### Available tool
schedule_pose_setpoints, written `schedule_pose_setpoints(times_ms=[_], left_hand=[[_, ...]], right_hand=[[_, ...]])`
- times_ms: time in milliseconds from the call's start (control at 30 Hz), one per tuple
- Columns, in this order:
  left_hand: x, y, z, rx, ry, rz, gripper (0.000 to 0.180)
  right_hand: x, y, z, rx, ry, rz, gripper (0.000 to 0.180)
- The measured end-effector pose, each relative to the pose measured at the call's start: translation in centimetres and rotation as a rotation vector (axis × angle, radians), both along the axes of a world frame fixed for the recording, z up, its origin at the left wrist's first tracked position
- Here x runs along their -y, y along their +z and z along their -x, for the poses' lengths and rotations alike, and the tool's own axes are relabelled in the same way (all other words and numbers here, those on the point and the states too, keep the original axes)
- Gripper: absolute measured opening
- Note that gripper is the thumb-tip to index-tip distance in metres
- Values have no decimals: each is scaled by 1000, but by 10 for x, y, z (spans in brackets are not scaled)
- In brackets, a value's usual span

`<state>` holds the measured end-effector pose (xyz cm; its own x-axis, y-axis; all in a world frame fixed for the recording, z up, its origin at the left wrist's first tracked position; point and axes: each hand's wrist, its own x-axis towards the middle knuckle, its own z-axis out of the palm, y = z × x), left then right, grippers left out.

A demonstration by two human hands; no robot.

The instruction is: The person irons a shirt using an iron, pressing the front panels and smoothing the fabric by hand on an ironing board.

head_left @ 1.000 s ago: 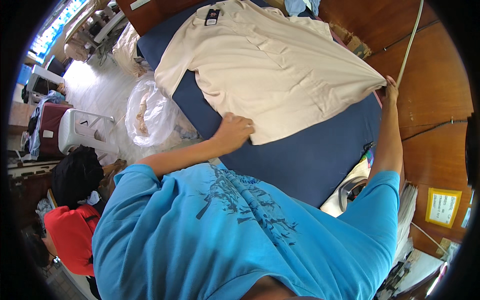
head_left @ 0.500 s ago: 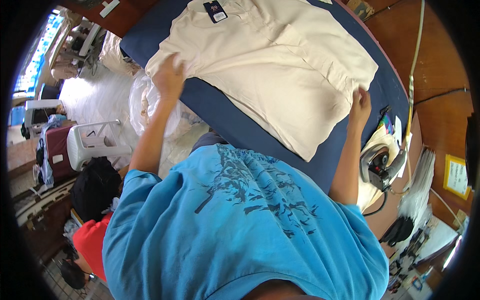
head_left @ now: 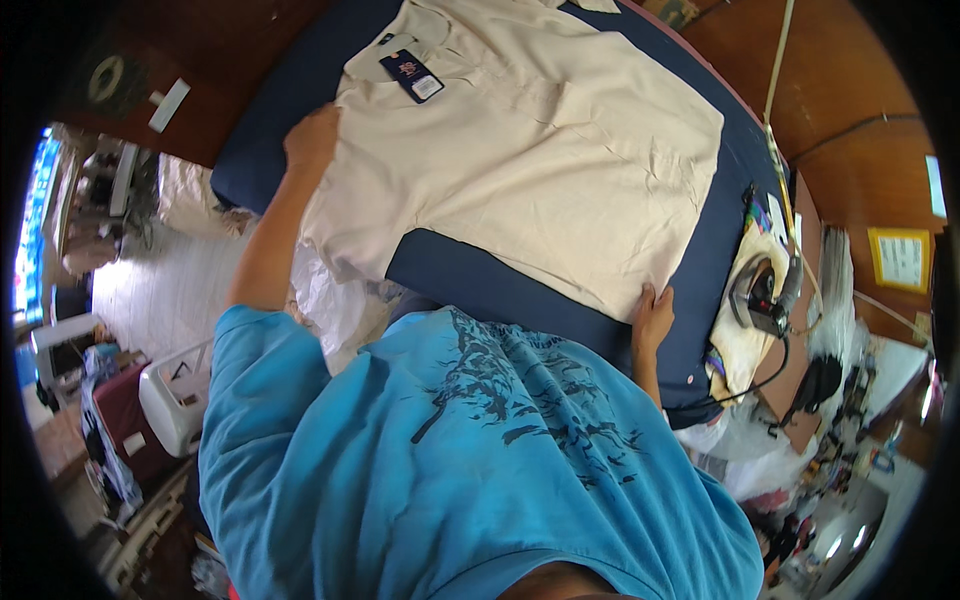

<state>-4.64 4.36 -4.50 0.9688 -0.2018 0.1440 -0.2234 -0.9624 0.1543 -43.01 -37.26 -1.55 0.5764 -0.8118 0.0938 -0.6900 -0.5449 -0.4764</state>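
Note:
A cream short-sleeved shirt [head_left: 520, 150] lies spread over the dark blue padded table [head_left: 470, 270], its neck toward the upper left and its near sleeve hanging over the front edge. A dark hang tag [head_left: 411, 76] rests by the neckline. My left hand [head_left: 314, 140] is at the shoulder seam beside the neck, its fingers curled in on the fabric there. At the shirt's near right bottom corner, my right hand [head_left: 653, 317] pinches the hem, with the thumb on top. Part of the left fingers is hidden behind the hand.
To the right, an iron [head_left: 762, 300] stands on a cream cloth pad [head_left: 738, 345], its cable looping toward the table. A hose [head_left: 780, 120] hangs beside the wooden wall. On the left are a white plastic chair [head_left: 175, 400] and plastic bags [head_left: 335, 300] below the table edge.
My left hand has moved from the sleeve up to the shoulder by the neck. My right hand has come down to the near hem corner. The shirt has turned and shifted slightly.

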Motion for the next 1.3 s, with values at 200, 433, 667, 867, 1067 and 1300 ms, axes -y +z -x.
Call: schedule_pose_setpoints(times_ms=[200,433,667,867,1067,1300], left_hand=[[-42,3,-53,-91,190,-17,40],[-26,28,76,-250,283,174,50],[-54,15,123,-209,226,865,35],[-85,7,139,-290,218,364,43],[-63,29,172,-479,290,384,38],[11,45,81,-28,94,245,48]], right_hand=[[-15,2,-19,-30,-45,30,30],[-21,-10,26,71,-155,-24,27],[-10,-9,46,138,-191,-32,25],[5,12,54,-73,-124,-75,20],[26,-20,103,-26,46,35,9],[115,9,-27,248,80,55,30]])
